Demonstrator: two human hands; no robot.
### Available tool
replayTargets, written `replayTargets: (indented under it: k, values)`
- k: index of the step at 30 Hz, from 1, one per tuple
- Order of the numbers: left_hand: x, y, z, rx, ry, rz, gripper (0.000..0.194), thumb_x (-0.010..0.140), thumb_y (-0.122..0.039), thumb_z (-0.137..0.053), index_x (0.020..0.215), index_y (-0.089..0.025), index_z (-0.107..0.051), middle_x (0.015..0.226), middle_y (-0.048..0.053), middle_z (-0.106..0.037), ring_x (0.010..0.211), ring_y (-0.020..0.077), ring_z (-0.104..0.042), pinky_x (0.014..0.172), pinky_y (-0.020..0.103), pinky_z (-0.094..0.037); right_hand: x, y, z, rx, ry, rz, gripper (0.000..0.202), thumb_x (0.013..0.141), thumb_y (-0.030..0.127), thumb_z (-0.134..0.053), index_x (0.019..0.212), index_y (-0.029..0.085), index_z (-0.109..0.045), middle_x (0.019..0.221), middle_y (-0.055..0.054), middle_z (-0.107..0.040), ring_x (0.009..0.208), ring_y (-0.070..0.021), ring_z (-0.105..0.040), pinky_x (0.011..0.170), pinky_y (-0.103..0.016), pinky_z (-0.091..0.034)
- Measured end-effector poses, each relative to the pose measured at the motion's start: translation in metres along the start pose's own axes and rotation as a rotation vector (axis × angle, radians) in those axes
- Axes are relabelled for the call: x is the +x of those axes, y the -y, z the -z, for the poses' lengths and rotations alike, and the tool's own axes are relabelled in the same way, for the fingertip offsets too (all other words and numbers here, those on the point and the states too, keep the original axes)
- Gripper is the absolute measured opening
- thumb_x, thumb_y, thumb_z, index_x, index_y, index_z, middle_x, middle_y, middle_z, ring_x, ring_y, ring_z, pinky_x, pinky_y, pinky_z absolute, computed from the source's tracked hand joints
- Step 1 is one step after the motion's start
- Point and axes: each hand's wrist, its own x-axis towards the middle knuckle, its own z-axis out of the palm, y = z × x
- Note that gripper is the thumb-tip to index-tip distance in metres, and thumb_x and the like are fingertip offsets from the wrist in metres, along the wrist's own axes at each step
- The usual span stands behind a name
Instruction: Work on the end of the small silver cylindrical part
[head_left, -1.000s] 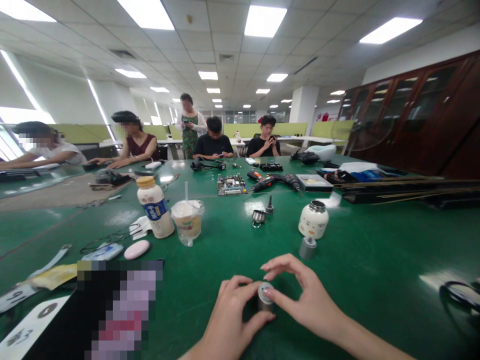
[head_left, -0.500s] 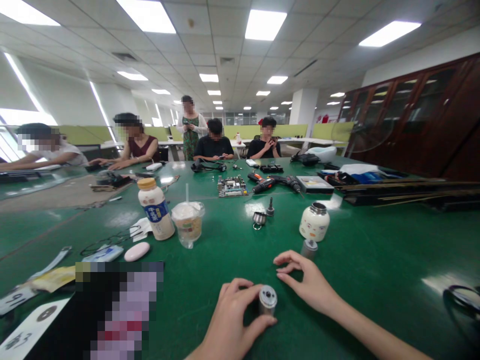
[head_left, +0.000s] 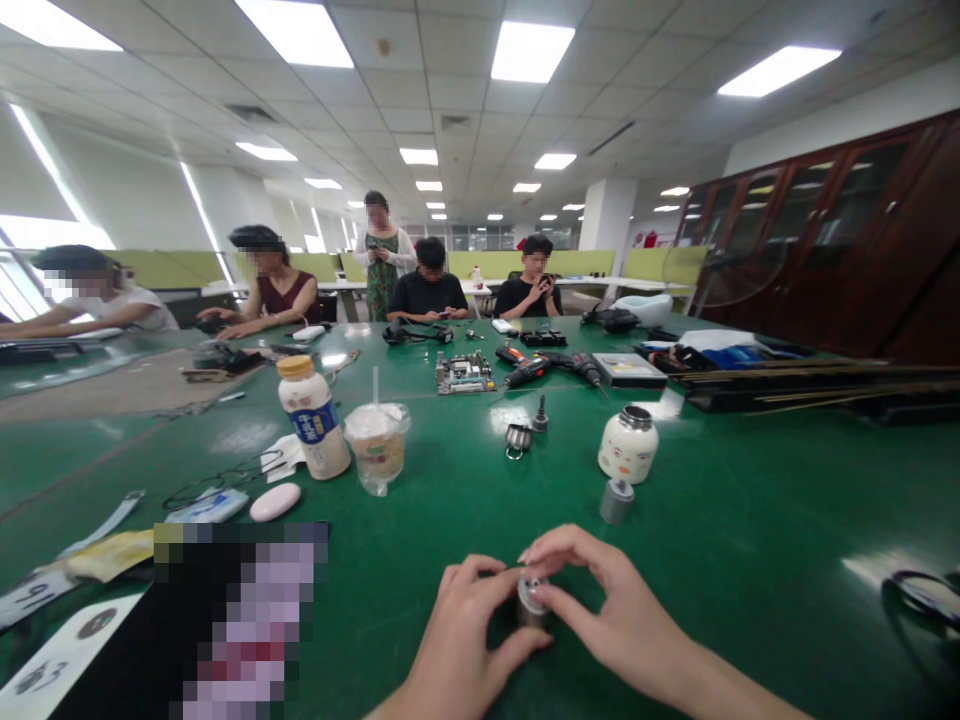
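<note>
On the green table (head_left: 435, 540) stands a small silver metal cylinder (head_left: 531, 606), near the front edge of the view. My left hand (head_left: 469, 635) grips its side between thumb and fingers. From the right, my right hand (head_left: 611, 610) reaches over the same cylinder, thumb and fingertips at its top. Whether those fingertips hold a smaller part is hidden. A second metal cylinder (head_left: 616, 502) stands farther back, just in front of a cream-coloured flask (head_left: 628, 447) without a lid.
A bottle (head_left: 313, 425), a plastic cup with a straw (head_left: 376, 452) and a pink oval object (head_left: 275, 503) are at the left. Ahead lie a metal lid (head_left: 517, 438), a circuit board (head_left: 465, 373) and power drills (head_left: 529, 368). Several people are around the table.
My right hand has moved left and down from beside the rear cylinder to the top of the held one, uncovering the rear cylinder. My left hand keeps its grip.
</note>
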Motion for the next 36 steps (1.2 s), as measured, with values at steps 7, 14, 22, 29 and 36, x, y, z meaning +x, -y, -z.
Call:
replayTargets:
  k: [7,14,22,29,36]
  values:
    - [0.0,-0.003,0.001,0.01,0.013,0.029,0.04,0.078,-0.027,-0.078,0.116,-0.034,-0.067,0.107,0.002,-0.068,0.103,0.0265,-0.056,0.089,0.04,-0.044,0.002,0.001,0.005,-0.034,-0.06,0.024,0.019,0.082,0.014,-0.067,0.097,0.024,-0.061,0.089,0.001,-0.067,0.073,-0.0148,-0.065,0.075,-0.03,-0.053]
    - [-0.001,-0.001,0.0,-0.002,-0.008,0.033,0.035,0.077,-0.025,-0.079,0.11,-0.031,-0.069,0.106,0.003,-0.067,0.102,0.0266,-0.056,0.089,0.04,-0.044,-0.001,-0.001,0.002,-0.012,-0.059,0.02,0.029,0.08,0.015,-0.07,0.105,0.026,-0.061,0.103,-0.002,-0.068,0.093,-0.0191,-0.068,0.089,-0.035,-0.052]
    - [0.0,-0.002,-0.001,0.024,0.006,0.059,0.034,0.077,-0.03,-0.079,0.11,-0.029,-0.07,0.106,0.006,-0.066,0.101,0.0287,-0.057,0.089,0.043,-0.045,0.01,-0.016,0.007,0.147,-0.199,0.028,0.018,0.082,0.02,-0.07,0.097,0.024,-0.059,0.097,-0.002,-0.072,0.086,-0.0185,-0.073,0.084,-0.033,-0.057]
    - [0.001,-0.004,0.0,0.031,0.011,0.084,0.036,0.075,-0.029,-0.08,0.11,-0.027,-0.07,0.105,0.008,-0.066,0.102,0.0299,-0.058,0.091,0.044,-0.045,0.019,-0.063,0.026,0.058,-0.061,-0.11,0.018,0.08,0.015,-0.07,0.095,0.019,-0.063,0.097,-0.005,-0.072,0.086,-0.0219,-0.073,0.082,-0.037,-0.057]
    - [0.001,0.001,-0.003,0.007,0.003,0.084,0.038,0.073,-0.033,-0.082,0.109,-0.028,-0.071,0.103,0.007,-0.064,0.098,0.0285,-0.058,0.088,0.043,-0.046,0.012,-0.031,0.016,0.184,-0.138,-0.042,0.019,0.081,0.02,-0.072,0.096,0.022,-0.06,0.098,-0.003,-0.071,0.087,-0.018,-0.072,0.085,-0.033,-0.056]
